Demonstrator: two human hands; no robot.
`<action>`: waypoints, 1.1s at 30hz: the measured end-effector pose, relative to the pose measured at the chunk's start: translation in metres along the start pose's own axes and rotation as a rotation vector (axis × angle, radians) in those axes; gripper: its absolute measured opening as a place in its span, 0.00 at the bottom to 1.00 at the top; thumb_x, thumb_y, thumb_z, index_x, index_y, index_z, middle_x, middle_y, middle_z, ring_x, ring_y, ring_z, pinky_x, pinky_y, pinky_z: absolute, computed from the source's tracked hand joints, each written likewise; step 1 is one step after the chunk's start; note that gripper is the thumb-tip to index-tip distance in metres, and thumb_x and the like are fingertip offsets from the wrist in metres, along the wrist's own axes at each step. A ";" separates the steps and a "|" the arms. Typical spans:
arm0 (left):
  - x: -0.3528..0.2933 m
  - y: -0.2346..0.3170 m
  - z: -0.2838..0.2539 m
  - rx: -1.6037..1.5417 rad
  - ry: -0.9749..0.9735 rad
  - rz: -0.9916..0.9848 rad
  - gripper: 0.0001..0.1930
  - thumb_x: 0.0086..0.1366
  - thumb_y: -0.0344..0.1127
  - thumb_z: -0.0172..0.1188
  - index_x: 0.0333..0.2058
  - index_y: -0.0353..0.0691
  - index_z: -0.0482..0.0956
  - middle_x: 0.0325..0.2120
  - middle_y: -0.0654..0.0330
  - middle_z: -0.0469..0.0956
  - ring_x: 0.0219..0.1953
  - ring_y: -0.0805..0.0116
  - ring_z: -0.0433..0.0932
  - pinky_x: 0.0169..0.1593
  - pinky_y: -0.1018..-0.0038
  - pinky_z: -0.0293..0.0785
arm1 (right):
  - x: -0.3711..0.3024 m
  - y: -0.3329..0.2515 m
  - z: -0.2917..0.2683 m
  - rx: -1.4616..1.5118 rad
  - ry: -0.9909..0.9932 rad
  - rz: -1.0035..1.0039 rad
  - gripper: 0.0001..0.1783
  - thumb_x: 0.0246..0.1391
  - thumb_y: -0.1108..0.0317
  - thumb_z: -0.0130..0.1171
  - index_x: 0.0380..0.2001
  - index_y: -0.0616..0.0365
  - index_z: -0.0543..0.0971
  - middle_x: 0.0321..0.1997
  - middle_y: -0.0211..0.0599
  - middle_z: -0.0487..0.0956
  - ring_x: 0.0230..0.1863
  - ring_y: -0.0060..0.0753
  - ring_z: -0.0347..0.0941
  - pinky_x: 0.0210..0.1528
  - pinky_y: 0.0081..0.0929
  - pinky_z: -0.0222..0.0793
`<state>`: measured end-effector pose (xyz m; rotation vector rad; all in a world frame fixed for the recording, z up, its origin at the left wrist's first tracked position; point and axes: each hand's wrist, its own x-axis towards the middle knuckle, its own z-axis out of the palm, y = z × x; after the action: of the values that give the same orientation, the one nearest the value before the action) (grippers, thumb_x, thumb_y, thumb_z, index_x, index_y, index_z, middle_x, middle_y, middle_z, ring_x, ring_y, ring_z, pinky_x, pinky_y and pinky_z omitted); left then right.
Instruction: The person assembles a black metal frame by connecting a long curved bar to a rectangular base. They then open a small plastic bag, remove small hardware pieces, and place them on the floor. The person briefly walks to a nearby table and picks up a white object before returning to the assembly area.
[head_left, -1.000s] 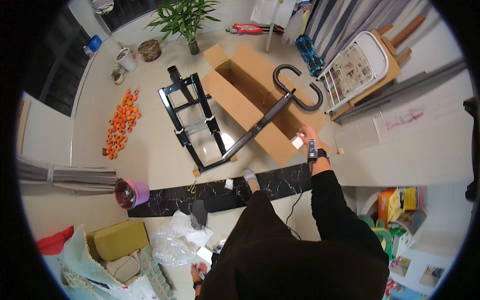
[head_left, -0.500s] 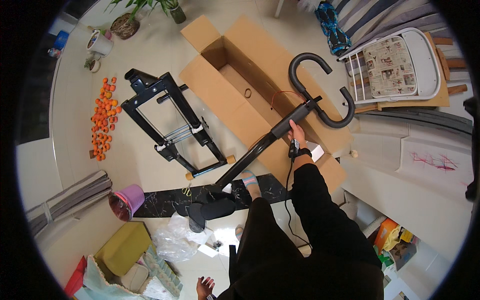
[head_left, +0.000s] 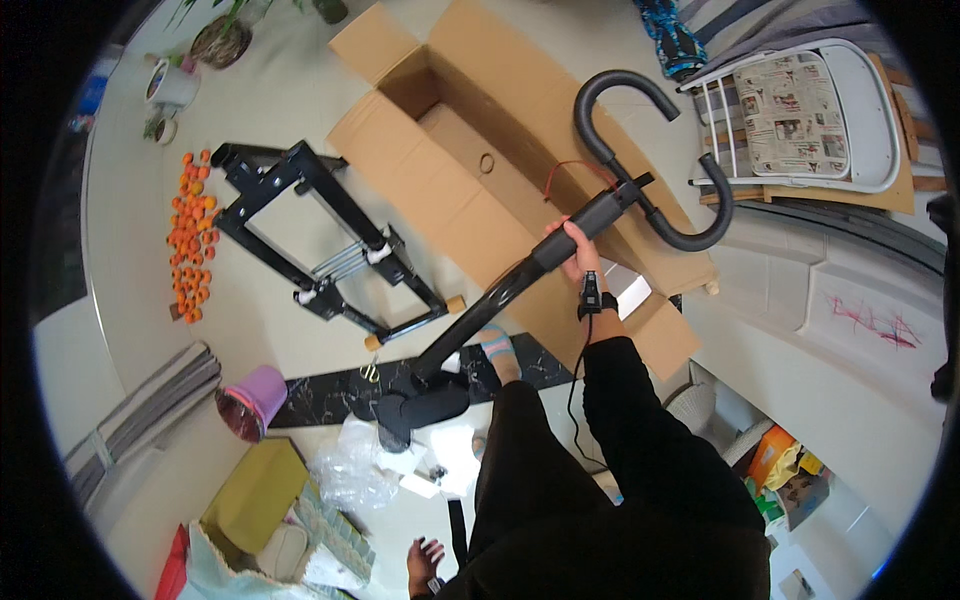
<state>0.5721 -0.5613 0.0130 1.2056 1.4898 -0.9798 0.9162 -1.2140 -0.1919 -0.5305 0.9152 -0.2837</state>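
My right hand (head_left: pixel 582 252) is closed around a black handlebar post (head_left: pixel 497 308), gripping it just below the foam sleeve. Two curved, padded handlebars (head_left: pixel 690 236) spread from its upper end, and a thin red wire (head_left: pixel 556 172) sticks out there. The post slants down to the left, its lower end by the black foam pads (head_left: pixel 423 405). Beneath the bars lies a long open cardboard box (head_left: pixel 420 165). My left hand (head_left: pixel 425 560) hangs low by my side with fingers apart, holding nothing. To the left stands a black metal frame (head_left: pixel 345 245) with tan end caps.
Many orange fruits (head_left: pixel 192 238) lie along the left wall. A pink bin (head_left: pixel 255 397), green-yellow scissors (head_left: pixel 370 370) and clear plastic wrap (head_left: pixel 352 470) are on the floor. A white folding chair (head_left: pixel 800 120) leans at the far right. A green seat (head_left: pixel 250 495) stands lower left.
The handlebar post has shifted slightly, its lower end moving left and its bars outward to the right, with my right hand still on it. My left hand has risen slightly. The whole view has shifted.
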 end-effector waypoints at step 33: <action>-0.214 0.340 -0.281 -0.687 -0.182 1.186 0.20 0.68 0.42 0.49 0.55 0.38 0.66 0.49 0.54 0.73 0.47 0.65 0.75 0.54 0.69 0.72 | -0.293 -0.150 0.367 -0.167 -0.635 -0.780 0.27 0.52 0.73 0.54 0.56 0.58 0.61 0.31 0.35 0.71 0.29 0.28 0.71 0.35 0.25 0.71</action>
<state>0.8674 -0.2739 0.2786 1.1378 0.6177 0.2207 1.0404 -1.0927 0.2689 -1.0521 0.0787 -0.6949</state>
